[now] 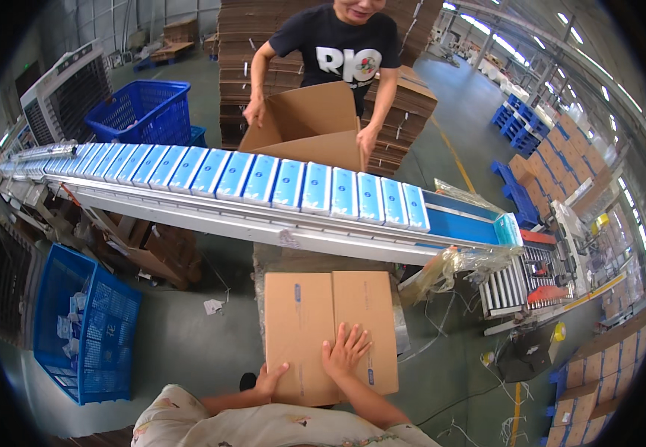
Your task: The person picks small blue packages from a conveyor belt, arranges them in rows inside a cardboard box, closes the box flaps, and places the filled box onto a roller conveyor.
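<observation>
A brown cardboard box with its top flaps folded down sits right in front of me, a seam running between the flaps. My right hand lies flat on the right flap, fingers spread. At the near left corner of the box, my left hand rests against the side, its thumb over the top edge and its other fingers mostly hidden. Beyond the box, a conveyor crosses from left to right, carrying a long row of blue-and-white packs.
Across the conveyor, a co-worker holds an open cardboard box before stacks of flat cardboard. Blue crates stand at the left. At the right are a roller table and stacked boxes. Loose straps litter the floor.
</observation>
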The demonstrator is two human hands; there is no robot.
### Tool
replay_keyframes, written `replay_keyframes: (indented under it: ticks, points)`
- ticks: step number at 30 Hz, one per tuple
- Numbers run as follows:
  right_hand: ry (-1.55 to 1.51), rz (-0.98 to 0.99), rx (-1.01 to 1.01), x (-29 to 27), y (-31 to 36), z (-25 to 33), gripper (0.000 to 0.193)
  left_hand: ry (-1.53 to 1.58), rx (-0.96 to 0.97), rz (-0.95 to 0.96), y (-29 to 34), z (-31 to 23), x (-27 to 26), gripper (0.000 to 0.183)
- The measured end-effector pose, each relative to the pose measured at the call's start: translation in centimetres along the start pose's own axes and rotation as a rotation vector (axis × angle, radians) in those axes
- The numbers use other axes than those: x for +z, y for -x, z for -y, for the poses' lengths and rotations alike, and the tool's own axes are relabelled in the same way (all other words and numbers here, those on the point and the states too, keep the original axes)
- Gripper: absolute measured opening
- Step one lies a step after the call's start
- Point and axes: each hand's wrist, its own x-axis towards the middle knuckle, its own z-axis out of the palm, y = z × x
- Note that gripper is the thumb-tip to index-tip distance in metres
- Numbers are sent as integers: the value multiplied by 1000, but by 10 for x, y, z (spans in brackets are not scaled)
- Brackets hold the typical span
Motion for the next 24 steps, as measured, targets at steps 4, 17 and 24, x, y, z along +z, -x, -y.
replay_keyframes:
  ticks: [4,17,24]
  points:
    - [-78,53,-323,-20,-19,-84,62,11,79,453,18,53,80,61]
    - [-120,115,-609,-45,-29,-137,57,-1410,497,-476,-85,-96,153,60]
    - [-154,120,-568,-57,-42,-124,58,-1327,551,-495,-88,-120,162,46]
